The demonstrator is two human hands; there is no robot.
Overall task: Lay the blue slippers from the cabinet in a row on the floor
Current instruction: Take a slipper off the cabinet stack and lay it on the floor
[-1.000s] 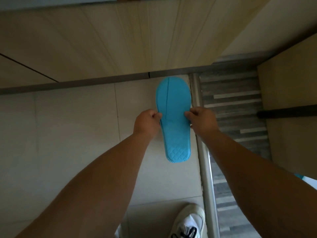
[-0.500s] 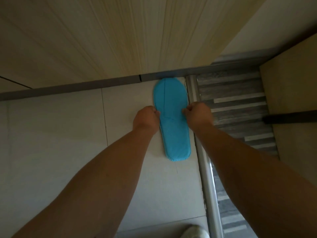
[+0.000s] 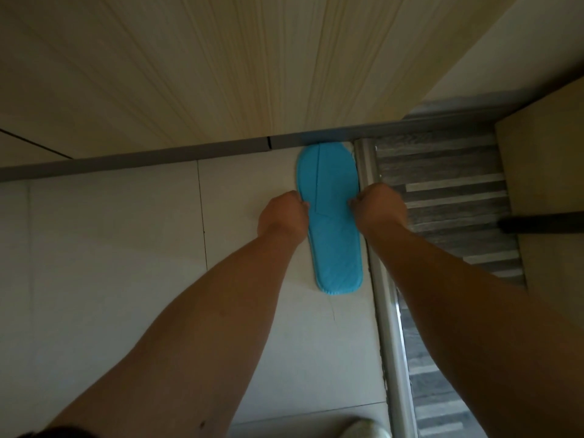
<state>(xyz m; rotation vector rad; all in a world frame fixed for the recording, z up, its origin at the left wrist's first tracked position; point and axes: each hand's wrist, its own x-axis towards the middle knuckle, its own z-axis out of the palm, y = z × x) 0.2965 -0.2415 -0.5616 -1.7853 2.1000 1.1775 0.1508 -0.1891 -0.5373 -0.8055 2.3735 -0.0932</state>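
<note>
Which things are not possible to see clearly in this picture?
Head view only:
- Fingertips of left hand and right hand: curled under, so the grip on the blue slipper is unclear.
- Slipper toe: meets the grey baseboard; contact unclear.
- White shoe: cut by bottom edge.
- Other slippers: none in view.

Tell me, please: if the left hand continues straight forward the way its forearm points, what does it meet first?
Probably the grey baseboard below the wooden panel. The left hand grips the blue slipper; bare floor tile lies ahead. Depth is uncertain.
</note>
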